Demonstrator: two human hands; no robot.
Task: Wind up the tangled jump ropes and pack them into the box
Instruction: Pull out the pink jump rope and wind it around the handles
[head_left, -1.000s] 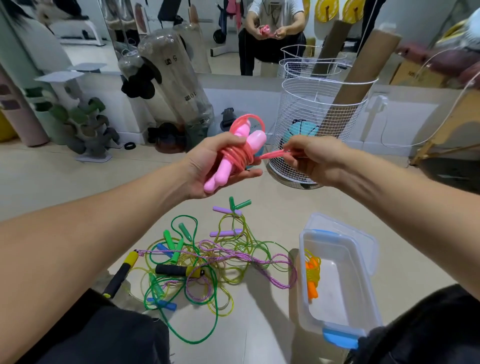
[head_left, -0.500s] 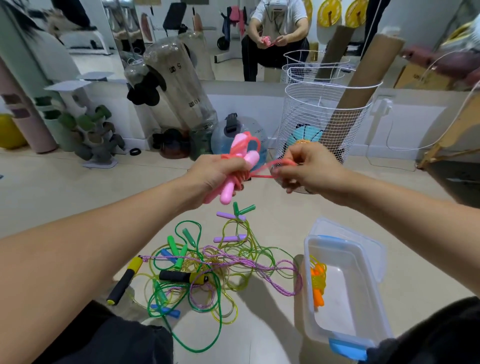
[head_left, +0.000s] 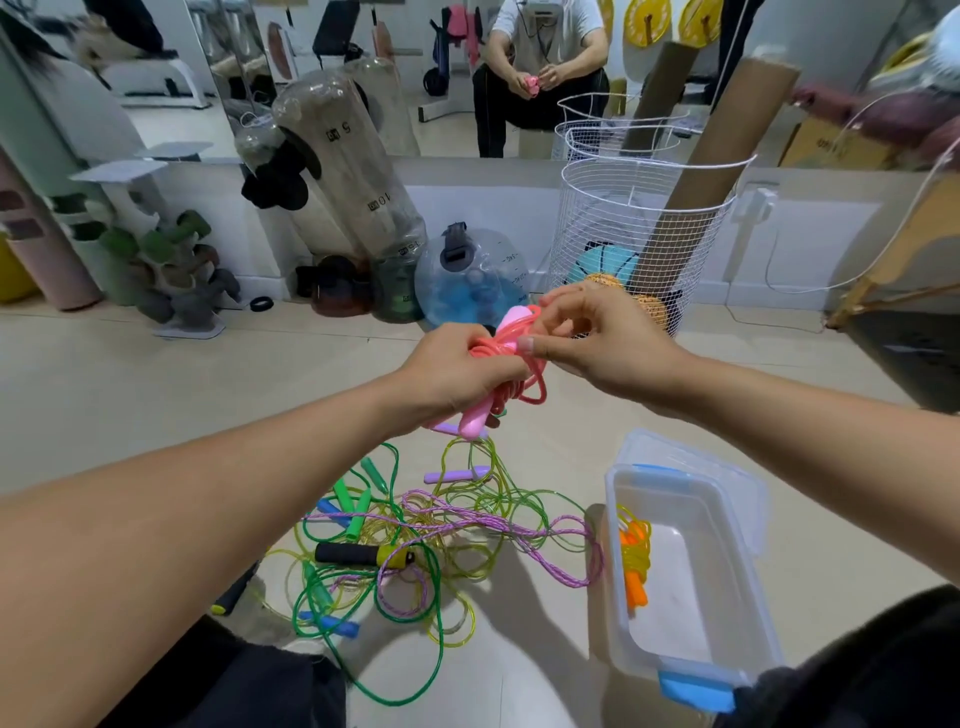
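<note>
Bare forearms, bare hands (head_left: 457, 371); legs in seemingly black trousers (head_left: 228, 680).

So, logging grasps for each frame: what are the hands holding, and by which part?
The pink jump rope: left hand grips the bundled handles at their middle; right hand pinches the cord.

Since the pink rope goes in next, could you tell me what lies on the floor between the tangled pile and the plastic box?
In the head view, only a purple rope loop reaches from the tangled pile toward the plastic box; otherwise bare floor.

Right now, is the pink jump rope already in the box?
No, the pink jump rope is held in both hands above the floor; the box holds only an orange-handled rope.
</note>
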